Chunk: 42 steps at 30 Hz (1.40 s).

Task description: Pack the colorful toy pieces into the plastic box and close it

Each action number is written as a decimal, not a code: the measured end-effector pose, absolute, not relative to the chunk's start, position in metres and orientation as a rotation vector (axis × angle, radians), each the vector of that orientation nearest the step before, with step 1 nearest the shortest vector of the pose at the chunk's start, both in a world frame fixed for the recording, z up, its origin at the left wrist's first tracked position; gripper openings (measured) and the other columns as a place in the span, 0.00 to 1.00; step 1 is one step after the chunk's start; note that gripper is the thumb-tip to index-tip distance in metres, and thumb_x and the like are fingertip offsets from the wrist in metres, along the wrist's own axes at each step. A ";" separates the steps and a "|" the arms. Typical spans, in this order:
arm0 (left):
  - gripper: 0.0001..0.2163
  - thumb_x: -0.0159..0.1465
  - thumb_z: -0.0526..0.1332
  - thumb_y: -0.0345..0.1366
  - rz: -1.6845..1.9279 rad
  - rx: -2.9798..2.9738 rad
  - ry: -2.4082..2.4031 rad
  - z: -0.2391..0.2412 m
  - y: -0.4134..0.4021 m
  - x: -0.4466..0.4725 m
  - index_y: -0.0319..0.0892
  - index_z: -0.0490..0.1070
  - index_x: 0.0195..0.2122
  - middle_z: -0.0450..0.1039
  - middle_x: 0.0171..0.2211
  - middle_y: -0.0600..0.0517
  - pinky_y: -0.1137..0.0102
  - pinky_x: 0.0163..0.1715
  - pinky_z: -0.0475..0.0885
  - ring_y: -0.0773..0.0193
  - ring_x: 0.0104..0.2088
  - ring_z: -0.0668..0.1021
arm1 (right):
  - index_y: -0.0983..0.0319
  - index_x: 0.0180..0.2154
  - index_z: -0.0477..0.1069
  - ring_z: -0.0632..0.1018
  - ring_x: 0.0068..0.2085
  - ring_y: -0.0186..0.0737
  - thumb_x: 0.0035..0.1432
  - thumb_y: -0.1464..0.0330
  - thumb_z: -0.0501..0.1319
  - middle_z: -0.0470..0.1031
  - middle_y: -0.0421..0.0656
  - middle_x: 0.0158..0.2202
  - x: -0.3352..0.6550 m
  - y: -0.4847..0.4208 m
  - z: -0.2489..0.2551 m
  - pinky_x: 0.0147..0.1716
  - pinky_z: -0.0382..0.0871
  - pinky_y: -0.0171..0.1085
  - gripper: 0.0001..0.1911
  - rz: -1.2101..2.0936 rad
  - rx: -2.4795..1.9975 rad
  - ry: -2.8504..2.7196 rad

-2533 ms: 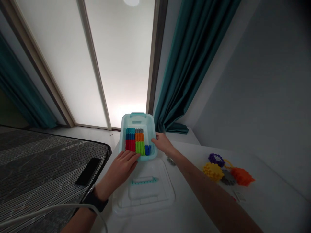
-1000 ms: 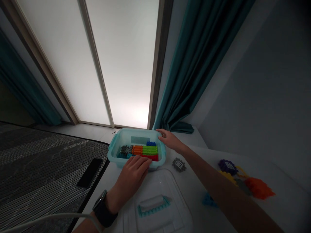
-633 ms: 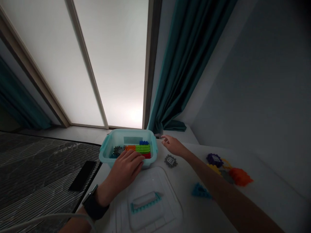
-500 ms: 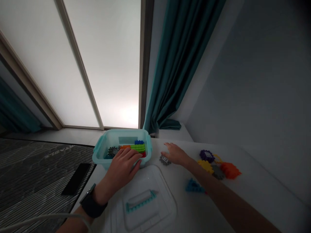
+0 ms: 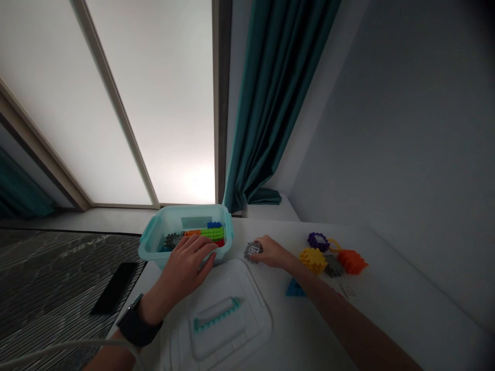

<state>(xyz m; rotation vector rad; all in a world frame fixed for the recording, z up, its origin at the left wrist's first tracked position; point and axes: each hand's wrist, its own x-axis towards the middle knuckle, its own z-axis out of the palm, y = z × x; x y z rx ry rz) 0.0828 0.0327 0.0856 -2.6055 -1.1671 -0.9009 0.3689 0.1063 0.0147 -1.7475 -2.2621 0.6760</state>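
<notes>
Saw bright panels (image 5: 166, 103) at upper left, a teal curtain (image 5: 278, 77) at upper centre, and a second curtain (image 5: 23, 190) at the left edge. Noted a grey wall (image 5: 406, 144) across the right. Found a black phone (image 5: 114, 288) on a dark mattress (image 5: 46, 293) at lower left, and a pale cable (image 5: 73, 344) near the bottom.

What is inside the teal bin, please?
The teal bin holds dark grey gears, orange pieces, green pieces, blue pieces and red plastic. What the left hand covers cannot be seen.

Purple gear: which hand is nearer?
Right. The right hand is left of the purple gear, touching a gray gear; the left hand is farther left, at the bin.
</notes>
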 end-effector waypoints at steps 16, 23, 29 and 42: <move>0.10 0.70 0.54 0.38 -1.088 -2.734 -1.494 0.122 0.045 0.037 0.43 0.74 0.44 0.77 0.40 0.48 0.65 0.40 0.73 0.59 0.40 0.78 | 0.61 0.43 0.68 0.72 0.33 0.37 0.63 0.65 0.58 0.73 0.42 0.37 0.354 0.086 0.109 0.33 0.64 0.36 0.08 0.809 -1.286 -2.209; 0.16 0.66 0.61 0.44 -1.047 -2.844 -1.452 0.143 0.066 0.030 0.46 0.68 0.53 0.76 0.42 0.50 0.68 0.37 0.75 0.61 0.39 0.78 | 0.60 0.46 0.69 0.73 0.44 0.43 0.61 0.74 0.60 0.73 0.46 0.44 0.286 0.086 0.148 0.42 0.67 0.40 0.11 0.380 -0.894 -2.351; 0.07 0.67 0.60 0.38 -0.922 -2.833 -1.248 0.145 0.071 0.033 0.44 0.69 0.45 0.74 0.41 0.49 0.66 0.40 0.73 0.60 0.42 0.77 | 0.60 0.43 0.68 0.72 0.45 0.45 0.58 0.79 0.60 0.72 0.46 0.42 0.250 0.093 0.135 0.44 0.68 0.43 0.12 0.250 -0.804 -2.365; 0.04 0.66 0.59 0.36 -0.480 -2.864 -1.425 0.142 0.131 0.000 0.42 0.68 0.40 0.75 0.34 0.51 0.69 0.31 0.68 0.64 0.31 0.75 | 0.59 0.45 0.70 0.74 0.49 0.48 0.65 0.70 0.55 0.74 0.47 0.46 0.269 0.097 0.100 0.51 0.68 0.51 0.09 0.376 -1.020 -2.209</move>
